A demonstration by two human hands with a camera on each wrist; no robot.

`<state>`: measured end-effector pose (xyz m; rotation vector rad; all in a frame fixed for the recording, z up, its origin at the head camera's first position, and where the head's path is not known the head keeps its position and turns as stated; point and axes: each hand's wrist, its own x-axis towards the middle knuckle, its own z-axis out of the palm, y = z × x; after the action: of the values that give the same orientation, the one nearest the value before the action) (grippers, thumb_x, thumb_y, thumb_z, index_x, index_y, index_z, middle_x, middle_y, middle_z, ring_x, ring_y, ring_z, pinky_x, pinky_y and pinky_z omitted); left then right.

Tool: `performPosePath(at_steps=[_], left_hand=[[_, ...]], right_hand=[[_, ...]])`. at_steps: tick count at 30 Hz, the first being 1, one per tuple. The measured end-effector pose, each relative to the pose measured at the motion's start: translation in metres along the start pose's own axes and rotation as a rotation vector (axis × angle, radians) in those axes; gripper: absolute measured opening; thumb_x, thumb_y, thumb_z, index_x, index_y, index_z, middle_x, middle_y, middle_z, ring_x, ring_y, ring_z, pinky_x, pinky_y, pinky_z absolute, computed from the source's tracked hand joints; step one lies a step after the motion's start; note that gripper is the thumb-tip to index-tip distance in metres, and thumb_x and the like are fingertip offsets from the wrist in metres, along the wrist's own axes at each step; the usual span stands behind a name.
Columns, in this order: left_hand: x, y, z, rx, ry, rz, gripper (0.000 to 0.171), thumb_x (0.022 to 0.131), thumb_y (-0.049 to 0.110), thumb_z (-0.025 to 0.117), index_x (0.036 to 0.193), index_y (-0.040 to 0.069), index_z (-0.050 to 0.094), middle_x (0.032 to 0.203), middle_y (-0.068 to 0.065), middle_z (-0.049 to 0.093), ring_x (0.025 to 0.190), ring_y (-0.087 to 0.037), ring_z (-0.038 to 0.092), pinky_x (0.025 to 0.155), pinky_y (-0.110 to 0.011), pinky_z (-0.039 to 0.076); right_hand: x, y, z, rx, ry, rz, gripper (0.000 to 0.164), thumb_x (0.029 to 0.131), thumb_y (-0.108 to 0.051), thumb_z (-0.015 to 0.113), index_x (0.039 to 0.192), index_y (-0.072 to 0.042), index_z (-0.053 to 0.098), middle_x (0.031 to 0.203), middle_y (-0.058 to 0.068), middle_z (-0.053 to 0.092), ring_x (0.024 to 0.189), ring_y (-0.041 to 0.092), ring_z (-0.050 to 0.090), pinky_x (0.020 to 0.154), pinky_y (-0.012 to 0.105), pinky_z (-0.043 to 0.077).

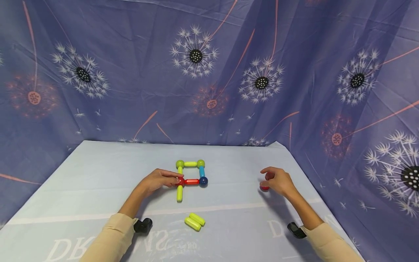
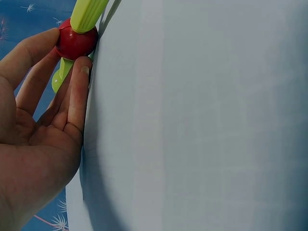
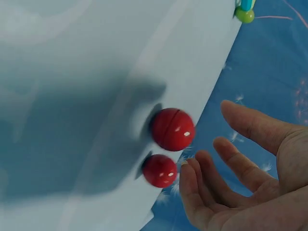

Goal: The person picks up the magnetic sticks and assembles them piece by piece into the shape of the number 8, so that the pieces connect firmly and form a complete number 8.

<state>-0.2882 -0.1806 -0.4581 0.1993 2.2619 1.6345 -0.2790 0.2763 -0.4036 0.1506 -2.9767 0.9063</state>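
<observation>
Red ball (image 2: 77, 42), near-left corner of the rod-and-ball frame (image 1: 192, 181) on the surface (image 1: 232, 222), is pinched by L hand (image 1: 160, 179); fingers cover part of it in head view. R hand (image 1: 278, 181), w/ fingers loosely bent, holds nothing, just beside two loose red balls (image 3: 173, 129) (partly hidden behind it in head view). L wrist cam cuts off the attached lime rod (image 2: 88, 15) up top. Two more lime rods (image 1: 193, 223) lie side by side nearby.
</observation>
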Motion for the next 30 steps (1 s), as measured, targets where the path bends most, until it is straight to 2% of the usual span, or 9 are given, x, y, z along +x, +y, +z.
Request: performPosePath(at_steps=[8, 13, 23, 30], left_hand=[[-0.001, -0.001, -0.001, 0.007, 0.012, -0.013, 0.033, 0.094, 0.024, 0.072, 0.124, 0.011, 0.074, 0.120, -0.005, 0.075, 0.101, -0.015, 0.068, 0.086, -0.030, 0.054], [-0.001, 0.000, 0.000, 0.002, 0.008, 0.004, 0.036, 0.094, 0.024, 0.072, 0.126, 0.007, 0.073, 0.121, -0.008, 0.074, 0.101, -0.015, 0.068, 0.086, -0.032, 0.055], [0.001, 0.003, 0.002, -0.003, 0.014, -0.018, 0.036, 0.092, 0.024, 0.075, 0.125, 0.009, 0.074, 0.121, -0.006, 0.074, 0.098, -0.014, 0.068, 0.085, -0.031, 0.054], [0.000, 0.002, 0.001, -0.007, 0.002, -0.010, 0.037, 0.094, 0.023, 0.072, 0.127, 0.007, 0.072, 0.119, -0.007, 0.075, 0.099, -0.013, 0.069, 0.086, -0.031, 0.054]], right_hand=[[-0.002, 0.015, 0.003, 0.025, -0.022, 0.041, 0.047, 0.078, -0.015, 0.084, 0.120, -0.002, 0.070, 0.112, 0.020, 0.071, 0.097, 0.030, 0.064, 0.077, 0.039, 0.048], [-0.003, 0.020, 0.007, 0.058, -0.033, 0.072, 0.049, 0.075, -0.014, 0.086, 0.120, -0.001, 0.070, 0.108, 0.020, 0.072, 0.098, 0.032, 0.066, 0.079, 0.038, 0.049], [-0.004, 0.024, 0.012, 0.049, -0.013, 0.090, 0.045, 0.075, -0.015, 0.085, 0.116, -0.002, 0.072, 0.108, 0.022, 0.073, 0.094, 0.032, 0.069, 0.071, 0.034, 0.047], [-0.004, 0.024, 0.012, 0.032, -0.009, 0.092, 0.042, 0.076, -0.016, 0.085, 0.113, -0.003, 0.073, 0.105, 0.022, 0.073, 0.094, 0.032, 0.069, 0.070, 0.034, 0.047]])
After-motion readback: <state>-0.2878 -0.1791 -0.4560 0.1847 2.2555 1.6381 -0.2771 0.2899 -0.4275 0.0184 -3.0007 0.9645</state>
